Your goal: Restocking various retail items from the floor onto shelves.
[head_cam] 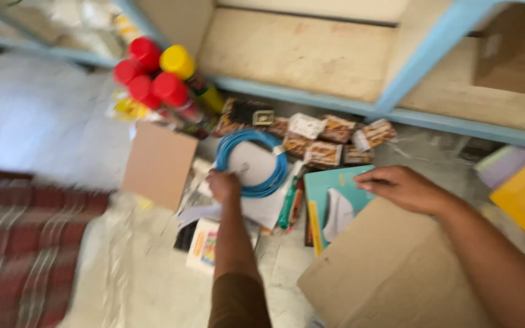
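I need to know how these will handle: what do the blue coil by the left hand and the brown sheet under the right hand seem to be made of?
The blue coil looks like plastic-sheathed cable: smooth, slightly glossy, wound in even loops; the picture is too blurred to be sure. The left hand is at its edge. The brown sheet looks like cardboard: matte, flat, tan, with straight-cut edges. The right hand rests at its top edge.

Spray cans (pixel 159 76) with red and yellow caps standing far left; brown packets (pixel 329 136) lying beneath blue shelf (pixel 347 106); striped rug (pixel 25 243) lying near left.
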